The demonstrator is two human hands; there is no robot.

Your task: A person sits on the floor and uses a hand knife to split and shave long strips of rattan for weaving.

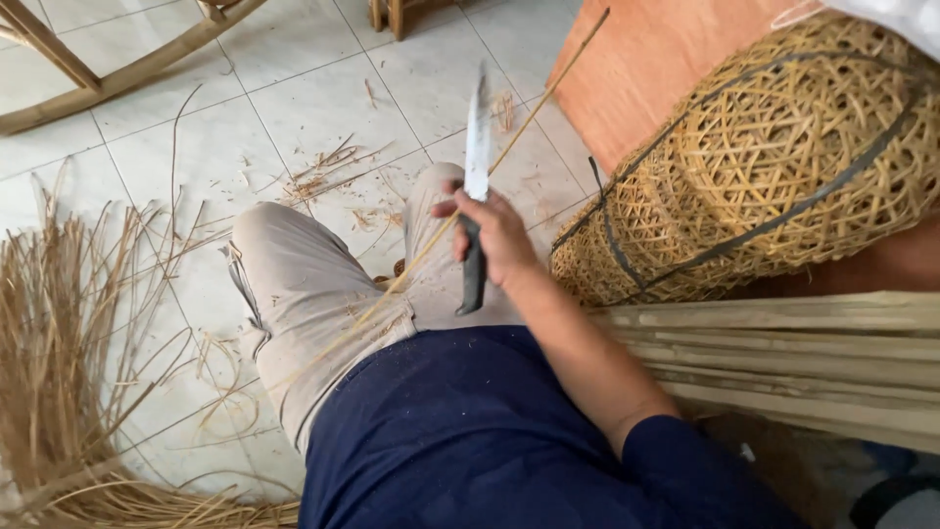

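— What was the right hand (pixel 499 235) doing?

— It was closed around the dark handle of a knife (pixel 475 186), fingers wrapped tight, with the pale blade pointing up and away from the person. A long thin bamboo strip (pixel 431 245) ran slantwise under that hand, pinned against the blade by the thumb as far as I could tell.

— And the left hand?

— It was out of sight (nothing of it showed anywhere in the view), so I could not say whether it was spread or closed.

— What lay closest to the hand?

— Just below it was the person's knee in beige trousers (pixel 313 294), and the strip crossed over the thigh toward the dark blue shirt (pixel 470 431). The strip's far end reached up past the blade, toward an orange-brown board (pixel 656 59).

— And to the side of the hand?

— Right beside the forearm lay a bundle of split bamboo slats (pixel 783 353), stacked lengthwise. Just beyond them, near the hand, leaned a woven basket (pixel 783 167) of open lattice with dark bands round it, resting against the board.

— Farther off?

— On the other side of the knee, well apart from the hand, a heap of thin straw-coloured strips (pixel 59 372) spread across the white tiled floor (pixel 294 88). Shavings were scattered on the tiles beyond the knee, and at the far edge stood curved wooden frame pieces (pixel 117 69).
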